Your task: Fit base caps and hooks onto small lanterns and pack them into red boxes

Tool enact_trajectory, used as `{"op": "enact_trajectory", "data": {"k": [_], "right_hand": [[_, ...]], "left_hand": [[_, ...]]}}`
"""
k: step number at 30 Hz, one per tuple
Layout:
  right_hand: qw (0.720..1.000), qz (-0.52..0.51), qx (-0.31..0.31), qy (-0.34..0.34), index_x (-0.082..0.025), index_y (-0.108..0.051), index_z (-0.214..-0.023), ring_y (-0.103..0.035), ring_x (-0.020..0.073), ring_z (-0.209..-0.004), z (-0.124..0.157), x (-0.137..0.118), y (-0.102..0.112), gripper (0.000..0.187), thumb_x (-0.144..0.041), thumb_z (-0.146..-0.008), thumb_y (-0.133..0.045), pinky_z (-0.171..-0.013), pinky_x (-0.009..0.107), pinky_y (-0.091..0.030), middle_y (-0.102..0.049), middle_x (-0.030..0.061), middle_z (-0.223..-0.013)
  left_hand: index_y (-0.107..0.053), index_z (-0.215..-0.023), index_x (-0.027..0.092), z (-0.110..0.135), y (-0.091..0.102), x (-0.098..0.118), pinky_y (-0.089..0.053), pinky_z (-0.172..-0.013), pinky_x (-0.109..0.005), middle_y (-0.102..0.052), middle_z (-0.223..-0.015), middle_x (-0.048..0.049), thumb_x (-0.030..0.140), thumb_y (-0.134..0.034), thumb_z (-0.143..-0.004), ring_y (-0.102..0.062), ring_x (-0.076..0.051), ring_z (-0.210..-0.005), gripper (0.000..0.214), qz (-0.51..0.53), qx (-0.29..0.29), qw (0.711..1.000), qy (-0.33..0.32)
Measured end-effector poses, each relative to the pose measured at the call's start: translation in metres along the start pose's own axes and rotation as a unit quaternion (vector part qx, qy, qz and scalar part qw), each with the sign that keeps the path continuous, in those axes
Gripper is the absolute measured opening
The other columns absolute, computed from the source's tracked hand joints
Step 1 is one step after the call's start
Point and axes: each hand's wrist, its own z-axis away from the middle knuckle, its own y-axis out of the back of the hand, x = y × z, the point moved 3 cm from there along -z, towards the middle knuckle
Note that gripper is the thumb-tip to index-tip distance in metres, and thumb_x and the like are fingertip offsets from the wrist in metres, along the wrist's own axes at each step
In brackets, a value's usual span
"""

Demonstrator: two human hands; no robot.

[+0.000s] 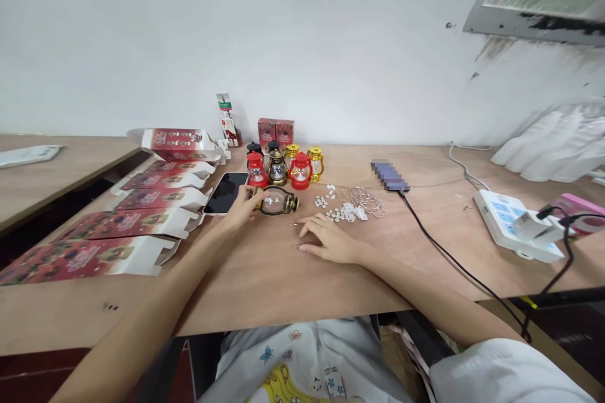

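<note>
A bronze-coloured mini lantern (275,203) with a clear globe lies on its side on the table, its base end gripped by the fingers of my left hand (244,206). To the right of it, my right hand (331,239) rests low over the wood, thumb and forefinger spread around a thin wire handle. Only the handle's two bent ends show, past the fingertips; the rest is hidden under the hand. Beyond the lantern stand several upright small lanterns: a red lantern (300,172), a bronze lantern (277,169), a gold lantern (316,165), and others in red, gold and black.
Loose wire handles (371,200) and small white pieces (347,211) lie right of the lantern. A dark-screened phone (227,192) and flattened red boxes (155,220) are at left. A cabled phone (388,176) and a power strip (515,220) sit at right.
</note>
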Motion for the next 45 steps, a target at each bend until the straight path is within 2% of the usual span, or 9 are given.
{"op": "enact_trajectory", "data": {"k": [5, 10, 13, 17, 28, 31, 38, 45], "right_hand": [[0.998, -0.006, 0.060, -0.024, -0.018, -0.046, -0.116, -0.058, 0.0222, -0.095, 0.003, 0.003, 0.003, 0.042, -0.036, -0.082, -0.063, -0.085, 0.040, -0.049, -0.058, 0.0115, -0.112], [0.968, -0.006, 0.250, 0.030, -0.021, -0.038, -0.127, -0.061, 0.0202, -0.098, 0.007, 0.003, 0.012, 0.048, -0.031, -0.085, -0.059, -0.086, 0.039, -0.051, -0.057, 0.0108, -0.113], [0.950, 0.024, 0.305, 0.070, -0.021, -0.039, -0.127, -0.060, 0.0217, -0.104, 0.008, 0.000, 0.016, 0.051, -0.030, -0.083, -0.063, -0.090, 0.040, -0.051, -0.058, 0.0113, -0.115], [0.947, 0.050, 0.305, 0.084, -0.020, -0.041, -0.128, -0.057, 0.0238, -0.110, 0.008, -0.002, 0.017, 0.052, -0.029, -0.082, -0.064, -0.094, 0.044, -0.049, -0.060, 0.0116, -0.114], [0.945, 0.080, 0.307, 0.083, -0.019, -0.040, -0.129, -0.061, 0.0224, -0.106, 0.010, -0.006, 0.016, 0.050, -0.032, -0.085, -0.061, -0.091, 0.042, -0.051, -0.062, 0.0120, -0.114], [0.942, 0.077, 0.319, 0.077, -0.019, -0.040, -0.128, -0.062, 0.0221, -0.103, 0.009, -0.004, 0.015, 0.051, -0.032, -0.084, -0.062, -0.089, 0.041, -0.053, -0.062, 0.0115, -0.113], [0.937, 0.084, 0.327, 0.088, -0.020, -0.038, -0.130, -0.061, 0.0229, -0.103, 0.008, -0.002, 0.014, 0.054, -0.035, -0.084, -0.063, -0.087, 0.043, -0.053, -0.061, 0.0109, -0.113], [0.929, 0.099, 0.339, 0.109, -0.021, -0.036, -0.134, -0.061, 0.0219, -0.106, 0.010, -0.006, 0.014, 0.059, -0.032, -0.083, -0.064, -0.091, 0.040, -0.052, -0.062, 0.0103, -0.113]], "left_hand": [[-0.045, -0.078, 0.021, -0.001, -0.002, -0.002, -0.013, -0.034, -0.014, -0.034, -0.048, 0.0099, 0.040, -0.066, -0.070, -0.026, -0.003, -0.031, 0.029, -0.003, -0.045, 0.999, 0.010], [-0.044, -0.079, 0.022, 0.005, -0.015, -0.015, -0.012, -0.034, -0.013, -0.032, -0.051, 0.0102, 0.047, -0.060, -0.074, -0.024, -0.002, -0.032, 0.030, -0.026, -0.075, 0.997, 0.016], [-0.042, -0.075, 0.021, 0.015, -0.027, -0.019, -0.011, -0.035, -0.013, -0.031, -0.053, 0.0098, 0.048, -0.056, -0.077, -0.023, -0.002, -0.033, 0.031, -0.013, -0.099, 0.994, 0.045], [-0.041, -0.073, 0.020, 0.023, -0.033, -0.016, -0.009, -0.035, -0.013, -0.030, -0.052, 0.0096, 0.048, -0.051, -0.078, -0.020, -0.001, -0.033, 0.030, 0.013, -0.119, 0.990, 0.074], [-0.039, -0.066, 0.018, 0.027, -0.033, -0.010, -0.007, -0.034, -0.013, -0.036, -0.048, 0.0070, 0.046, -0.046, -0.081, -0.017, -0.001, -0.031, 0.032, 0.035, -0.107, 0.987, 0.118], [-0.037, -0.064, 0.019, 0.029, -0.034, -0.009, -0.006, -0.035, -0.014, -0.035, -0.046, 0.0071, 0.046, -0.044, -0.081, -0.016, -0.001, -0.031, 0.034, 0.037, -0.104, 0.987, 0.114], [-0.036, -0.064, 0.020, 0.027, -0.032, -0.008, -0.007, -0.035, -0.015, -0.032, -0.044, 0.0086, 0.048, -0.051, -0.076, -0.017, -0.002, -0.032, 0.034, 0.038, -0.089, 0.994, 0.055], [-0.037, -0.061, 0.019, 0.028, -0.032, -0.009, -0.006, -0.034, -0.015, -0.034, -0.043, 0.0075, 0.047, -0.054, -0.073, -0.017, -0.002, -0.031, 0.034, 0.056, -0.096, 0.989, 0.102]]}}
